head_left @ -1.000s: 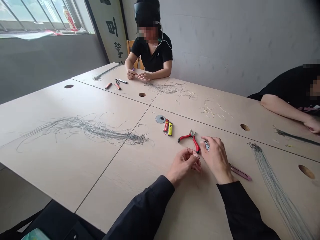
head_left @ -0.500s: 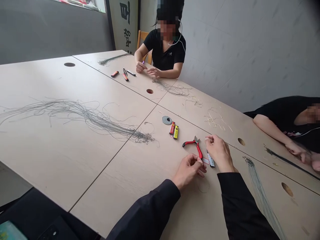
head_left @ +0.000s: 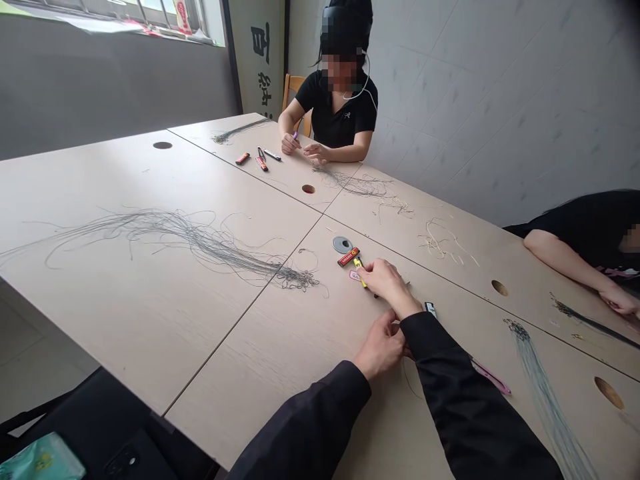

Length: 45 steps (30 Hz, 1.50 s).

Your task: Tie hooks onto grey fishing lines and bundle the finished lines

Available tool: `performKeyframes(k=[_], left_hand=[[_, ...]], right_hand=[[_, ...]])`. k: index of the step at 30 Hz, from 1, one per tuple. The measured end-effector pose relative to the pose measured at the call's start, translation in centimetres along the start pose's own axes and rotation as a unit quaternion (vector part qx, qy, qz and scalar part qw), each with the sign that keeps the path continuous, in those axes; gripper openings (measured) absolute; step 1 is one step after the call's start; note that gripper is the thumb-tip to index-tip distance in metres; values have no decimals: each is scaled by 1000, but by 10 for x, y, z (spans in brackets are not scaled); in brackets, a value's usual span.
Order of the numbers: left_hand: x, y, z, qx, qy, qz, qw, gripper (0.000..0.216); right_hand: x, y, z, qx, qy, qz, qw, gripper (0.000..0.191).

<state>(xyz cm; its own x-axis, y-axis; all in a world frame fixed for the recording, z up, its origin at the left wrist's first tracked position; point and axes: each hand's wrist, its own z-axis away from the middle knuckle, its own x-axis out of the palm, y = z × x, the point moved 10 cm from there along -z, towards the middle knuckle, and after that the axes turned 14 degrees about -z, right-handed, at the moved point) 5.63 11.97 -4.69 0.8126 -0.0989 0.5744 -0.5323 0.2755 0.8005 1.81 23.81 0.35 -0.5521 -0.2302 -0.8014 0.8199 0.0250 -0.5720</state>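
Observation:
My right hand [head_left: 387, 283] stretches forward across the table [head_left: 150, 300], its fingertips closed on a yellow lighter [head_left: 359, 264]. A red lighter [head_left: 348, 257] lies right beside it, and a small pink tag [head_left: 353, 275] sits under the fingers. My left hand [head_left: 381, 345] rests on the table behind the right wrist, fingers pinched and partly hidden by the black sleeve. A thin wire [head_left: 407, 387] curves out from under it. The red-handled pliers are hidden beneath my right hand.
A grey disc [head_left: 342, 244] lies beyond the lighters. A big tangle of grey wire [head_left: 200, 243] spreads to the left and a straight bundle [head_left: 545, 400] to the right. A pink knife [head_left: 491, 377] lies by my right sleeve. One person sits at the far end, another at the right.
My right hand has moved forward and left from beside the pliers to the lighters, which now lie at an angle. My left hand stays put. The view has shifted slightly.

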Motion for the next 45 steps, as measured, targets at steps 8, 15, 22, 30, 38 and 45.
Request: performKeyframes(k=[8,15,22,30,38,45], left_hand=[[2,11,9,-20,-22,-53,998,58],[0,17,12,-2,-4,-133,991,37],[8,18,17,-16,-21,-241,970,37],[12,21,21,-22,-20,-333,942,34],[17,20,22,-18,-24,-330,944,30],[14,17,22,-20,-13,-326,945,34]], right_hand=[[-81,37,48,-41,53,-406,911,23],[-59,118,144,17,93,-576,812,14],[-31,139,166,15,95,-562,822,33],[-39,134,169,24,60,-496,866,34],[-40,133,170,31,52,-495,867,37],[-38,131,172,18,44,-511,858,37]])
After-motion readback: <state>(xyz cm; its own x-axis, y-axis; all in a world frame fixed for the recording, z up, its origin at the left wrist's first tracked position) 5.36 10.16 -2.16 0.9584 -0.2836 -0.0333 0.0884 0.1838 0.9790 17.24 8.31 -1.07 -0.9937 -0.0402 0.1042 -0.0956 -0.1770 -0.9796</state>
